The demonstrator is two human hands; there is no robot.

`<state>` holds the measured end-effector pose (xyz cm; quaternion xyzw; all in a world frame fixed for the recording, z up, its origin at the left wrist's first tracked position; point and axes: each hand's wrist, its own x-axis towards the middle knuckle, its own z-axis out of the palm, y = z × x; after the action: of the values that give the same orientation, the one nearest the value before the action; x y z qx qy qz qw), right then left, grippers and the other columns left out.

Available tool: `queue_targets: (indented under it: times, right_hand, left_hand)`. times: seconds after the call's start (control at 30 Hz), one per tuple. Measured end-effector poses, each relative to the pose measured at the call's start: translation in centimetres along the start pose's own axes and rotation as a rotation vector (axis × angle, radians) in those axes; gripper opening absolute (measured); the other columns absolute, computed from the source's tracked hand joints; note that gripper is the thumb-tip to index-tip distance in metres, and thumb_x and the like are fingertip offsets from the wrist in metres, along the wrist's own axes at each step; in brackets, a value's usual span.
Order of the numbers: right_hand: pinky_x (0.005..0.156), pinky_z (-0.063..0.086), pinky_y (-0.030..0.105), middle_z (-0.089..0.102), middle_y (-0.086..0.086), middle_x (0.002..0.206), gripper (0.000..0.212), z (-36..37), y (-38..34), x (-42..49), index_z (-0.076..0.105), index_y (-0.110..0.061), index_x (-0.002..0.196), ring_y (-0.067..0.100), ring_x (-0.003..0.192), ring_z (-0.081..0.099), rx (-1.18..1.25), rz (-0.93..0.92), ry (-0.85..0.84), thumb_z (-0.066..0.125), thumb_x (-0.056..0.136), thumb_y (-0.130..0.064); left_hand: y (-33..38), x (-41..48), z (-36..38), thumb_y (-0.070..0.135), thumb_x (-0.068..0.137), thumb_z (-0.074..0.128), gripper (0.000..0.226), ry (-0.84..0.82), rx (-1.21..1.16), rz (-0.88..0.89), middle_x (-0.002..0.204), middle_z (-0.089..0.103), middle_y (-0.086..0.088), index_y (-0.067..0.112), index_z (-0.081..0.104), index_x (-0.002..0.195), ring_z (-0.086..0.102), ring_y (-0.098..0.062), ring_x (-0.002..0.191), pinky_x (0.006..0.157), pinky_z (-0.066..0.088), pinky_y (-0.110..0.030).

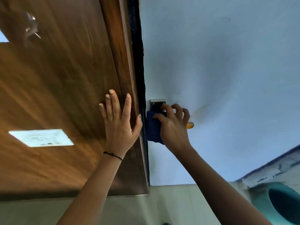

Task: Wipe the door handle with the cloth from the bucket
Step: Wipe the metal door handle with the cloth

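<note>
A dark blue cloth [153,127] is pressed against the pale blue door [219,70] just below the metal handle plate [156,103]. My right hand [172,125] grips the cloth, its fingertips curled up onto the plate; the handle's lever is hidden behind hand and cloth. My left hand [120,120] lies flat, fingers spread, on the brown wooden panel [65,95] to the left of the door's edge. A teal bucket [282,202] shows at the lower right corner.
A white switch plate [42,138] sits on the wooden panel at the left. A small orange-yellow object [190,125] pokes out beside my right hand. Pale floor tiles [170,205] run along the bottom. A dark gap [139,62] separates the wood and the door.
</note>
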<state>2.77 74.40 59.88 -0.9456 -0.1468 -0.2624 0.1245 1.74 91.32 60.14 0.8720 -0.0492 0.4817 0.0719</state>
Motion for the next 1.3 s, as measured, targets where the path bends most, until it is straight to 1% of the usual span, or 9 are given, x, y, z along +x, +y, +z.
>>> queue_targets:
  times: [0.07, 0.13, 0.23, 0.4, 0.63, 0.8, 0.93, 1.0, 1.3]
  right_hand:
    - [0.109, 0.018, 0.050, 0.061, 0.003, 0.123, 0.024, -0.2, -1.7, -0.4, 0.070, -0.019, 0.100, 0.029, 0.122, 0.036, -0.072, 0.053, 0.029, 0.056, 0.083, -0.028]
    - [0.112, 0.015, 0.053, 0.060, 0.004, 0.123, 0.031, -0.3, -3.0, -0.9, 0.065, -0.016, 0.106, 0.028, 0.122, 0.041, -0.117, 0.088, 0.002, 0.046, 0.089, -0.033]
    - [0.114, 0.022, 0.056, 0.058, 0.007, 0.126, 0.035, 0.5, -3.5, -1.5, 0.053, -0.016, 0.122, 0.032, 0.125, 0.046, -0.124, 0.063, -0.139, 0.050, 0.089, -0.029]
    - [0.110, 0.028, 0.061, 0.049, 0.005, 0.141, 0.062, 0.6, -1.6, -1.7, 0.037, -0.025, 0.142, 0.033, 0.133, 0.043, -0.146, -0.035, -0.329, 0.061, 0.085, -0.023]
    - [0.114, 0.008, 0.063, 0.044, -0.005, 0.145, 0.042, -0.5, 0.2, -1.3, 0.038, -0.035, 0.139, 0.022, 0.134, 0.041, 0.094, 0.087, -0.301, 0.037, 0.098, -0.032]
    - [0.116, 0.002, 0.060, 0.048, -0.006, 0.136, 0.040, -0.7, -1.4, -0.6, 0.047, -0.033, 0.129, 0.022, 0.125, 0.046, 0.246, 0.242, -0.259, 0.038, 0.091, -0.031]
    - [0.115, 0.005, 0.063, 0.055, -0.002, 0.132, 0.048, -0.2, -1.4, -1.0, 0.046, -0.029, 0.131, 0.025, 0.120, 0.054, 0.063, 0.081, -0.229, 0.044, 0.087, -0.047]
    - [0.115, 0.005, 0.063, 0.056, -0.002, 0.132, 0.049, -0.3, -0.1, -1.3, 0.044, -0.028, 0.134, 0.024, 0.120, 0.055, 0.029, 0.027, -0.251, 0.049, 0.088, -0.045]
    - [0.117, -0.007, 0.057, 0.056, -0.006, 0.132, 0.041, -2.0, 4.2, -1.9, 0.047, -0.028, 0.133, 0.020, 0.130, 0.043, 0.087, 0.234, -0.294, 0.051, 0.092, -0.037]
  left_hand:
    - [-0.3, -0.1, 0.4, 0.041, 0.094, 0.048, 0.084, 0.010, -0.014, 0.026, 0.159, -0.005, -0.016, 0.028, -0.009, 0.153, -0.018, -0.016, 0.147, 0.120, -0.009, -0.040]
    - [-0.6, -0.3, 0.7, 0.043, 0.094, 0.046, 0.082, 0.026, -0.010, 0.066, 0.160, -0.022, -0.002, 0.027, -0.008, 0.153, -0.018, -0.016, 0.147, 0.120, -0.009, -0.040]
    - [-1.1, -0.4, 1.0, 0.046, 0.095, 0.043, 0.080, 0.045, -0.006, 0.109, 0.159, -0.025, 0.003, 0.026, -0.007, 0.154, -0.017, -0.016, 0.148, 0.120, -0.010, -0.039]
    - [-1.4, -0.4, 1.5, 0.047, 0.096, 0.041, 0.077, 0.087, 0.001, 0.124, 0.160, -0.023, 0.001, 0.024, -0.005, 0.154, -0.017, -0.017, 0.148, 0.120, -0.010, -0.039]
    - [-1.4, -0.5, 1.9, 0.045, 0.094, 0.044, 0.081, 0.102, 0.031, 0.133, 0.160, -0.022, -0.001, 0.023, -0.006, 0.154, -0.016, -0.019, 0.148, 0.120, -0.009, -0.041]
    - [-1.5, -0.6, 1.9, 0.044, 0.092, 0.044, 0.083, 0.097, 0.055, 0.138, 0.160, -0.022, -0.003, 0.022, -0.006, 0.154, -0.016, -0.020, 0.148, 0.120, -0.009, -0.041]
    - [-1.6, -0.5, 1.9, 0.045, 0.092, 0.045, 0.083, 0.102, 0.061, 0.146, 0.160, -0.021, -0.003, 0.022, -0.006, 0.154, -0.015, -0.020, 0.148, 0.120, -0.008, -0.042]
    - [-1.7, -0.5, 1.9, 0.045, 0.091, 0.047, 0.085, 0.099, 0.060, 0.155, 0.160, -0.021, -0.003, 0.022, -0.006, 0.154, -0.015, -0.020, 0.148, 0.120, -0.007, -0.042]
    - [-1.7, -0.6, 2.1, 0.045, 0.090, 0.048, 0.087, 0.101, 0.041, 0.166, 0.160, -0.021, -0.004, 0.021, -0.006, 0.154, -0.015, -0.021, 0.148, 0.120, -0.007, -0.043]
